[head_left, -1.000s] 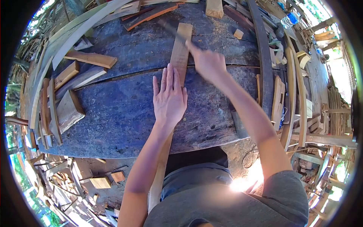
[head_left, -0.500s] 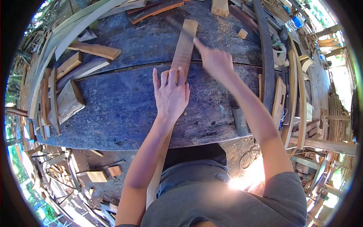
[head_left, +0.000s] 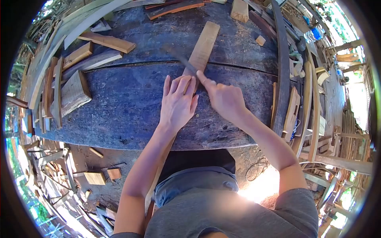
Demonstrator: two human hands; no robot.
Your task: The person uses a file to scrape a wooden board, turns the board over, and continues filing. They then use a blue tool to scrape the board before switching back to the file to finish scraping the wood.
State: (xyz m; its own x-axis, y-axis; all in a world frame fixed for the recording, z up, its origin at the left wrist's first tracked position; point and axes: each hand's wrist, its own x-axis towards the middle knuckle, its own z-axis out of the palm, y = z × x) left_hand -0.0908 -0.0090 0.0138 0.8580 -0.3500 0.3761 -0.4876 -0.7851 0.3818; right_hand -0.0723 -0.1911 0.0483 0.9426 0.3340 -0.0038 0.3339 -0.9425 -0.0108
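A long wooden board (head_left: 204,47) lies at a slant across the dark workbench (head_left: 131,99), its lower part passing under my left hand and forearm. My left hand (head_left: 177,102) presses on the board, fingers bent over it. Just to the right, my right hand (head_left: 226,97) is closed round a thin dark tool (head_left: 185,60), blurred by motion, with the index finger stretched along it. The tool crosses over the board just ahead of my left fingertips. Its handle is hidden in my palm, and its exact kind is unclear.
Wood offcuts (head_left: 74,93) and strips stand at the bench's left. A small wood block (head_left: 260,40) and a larger block (head_left: 239,11) sit at the back right. A dark beam (head_left: 281,71) and long curved strips line the right side.
My right hand has moved down toward me with the tool, closer to my left hand. My left hand still holds the board. The whole view has shifted slightly.
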